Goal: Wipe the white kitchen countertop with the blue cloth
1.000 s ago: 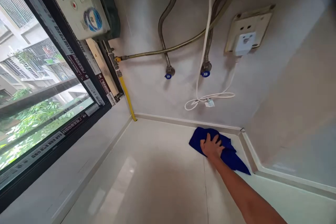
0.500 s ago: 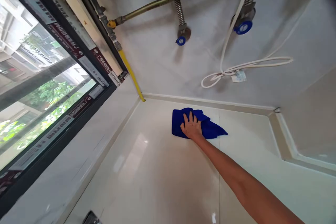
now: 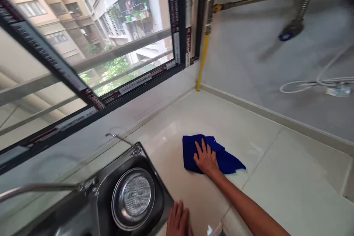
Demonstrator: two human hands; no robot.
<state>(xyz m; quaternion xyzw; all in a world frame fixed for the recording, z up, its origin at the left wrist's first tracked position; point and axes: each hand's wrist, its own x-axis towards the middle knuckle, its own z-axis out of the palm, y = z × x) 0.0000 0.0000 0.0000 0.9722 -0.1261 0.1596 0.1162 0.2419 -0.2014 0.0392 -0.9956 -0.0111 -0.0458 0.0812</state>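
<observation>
- Pressing down flat, the right hand (image 3: 206, 159) is lying on top of a crumpled deep-blue microfibre cloth (image 3: 210, 153), fingers spread open and not pinching it, just palming it against the surface
- That cloth is sitting out on the glossy pale cream tiled countertop (image 3: 276, 177), roughly mid-counter, well apart from the back wall and near the sink's right edge without touching it
- The left hand (image 3: 178, 222) is poking in at the bottom edge, fingers straight and together, resting flat on the counter just beside the sink corner and holding nothing
- A stainless steel sink (image 3: 105, 206) is filling the lower left, with a round mesh strainer basket (image 3: 133, 198) sitting in its drain
- A thin chrome tap spout (image 3: 35, 188) is reaching in from the left over the sink rim
- The big black-framed window (image 3: 91, 99) is running along the left side, with apartment blocks and greenery showing outside
- A yellow gas pipe (image 3: 201, 68) is coming down in the corner to the counter
- On the grey wall, a blurred blue-handled valve (image 3: 286, 36) is hanging above a loose coil of white cable (image 3: 306, 85)
</observation>
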